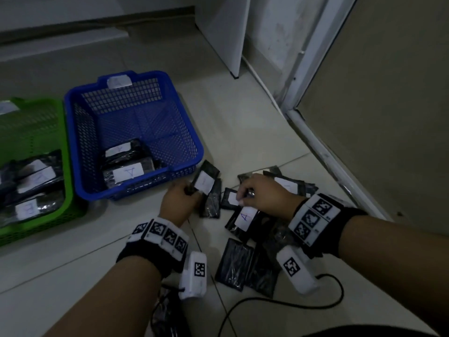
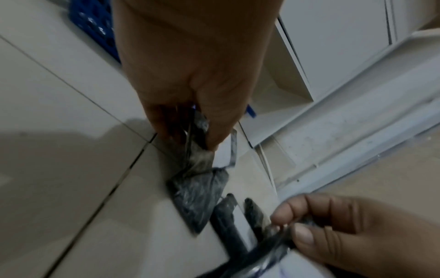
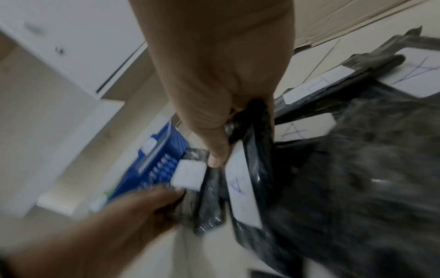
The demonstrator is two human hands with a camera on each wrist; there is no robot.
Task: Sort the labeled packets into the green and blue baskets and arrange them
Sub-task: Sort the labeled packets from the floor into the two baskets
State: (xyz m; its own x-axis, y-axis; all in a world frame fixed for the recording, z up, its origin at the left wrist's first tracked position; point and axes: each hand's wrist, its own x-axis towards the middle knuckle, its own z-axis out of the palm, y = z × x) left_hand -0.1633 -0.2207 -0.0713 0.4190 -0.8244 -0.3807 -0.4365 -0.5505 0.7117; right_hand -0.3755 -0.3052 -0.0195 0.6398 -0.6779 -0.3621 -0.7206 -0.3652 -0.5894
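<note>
My left hand (image 1: pixel 188 190) grips a black packet (image 1: pixel 205 180) with a white label by its lower end, just off the blue basket's (image 1: pixel 121 100) front right corner. My right hand (image 1: pixel 243 197) pinches another black labelled packet (image 1: pixel 230 200) at the pile's top. In the right wrist view this packet (image 3: pixel 238 188) shows an "A" under my thumb. A loose pile of packets (image 1: pixel 245 263) lies on the floor under both hands, one marked "A" (image 1: pixel 246 217). The blue basket holds packets labelled "A" (image 1: pixel 127 172). The green basket (image 1: pixel 31 117) at far left holds several packets (image 1: pixel 31 207).
A black cable (image 1: pixel 279 302) loops over the tiled floor by my right forearm. A white door frame and threshold (image 1: pixel 328 156) run diagonally on the right, and a white cabinet (image 1: pixel 226 32) stands behind. Bare tile lies in front of the baskets.
</note>
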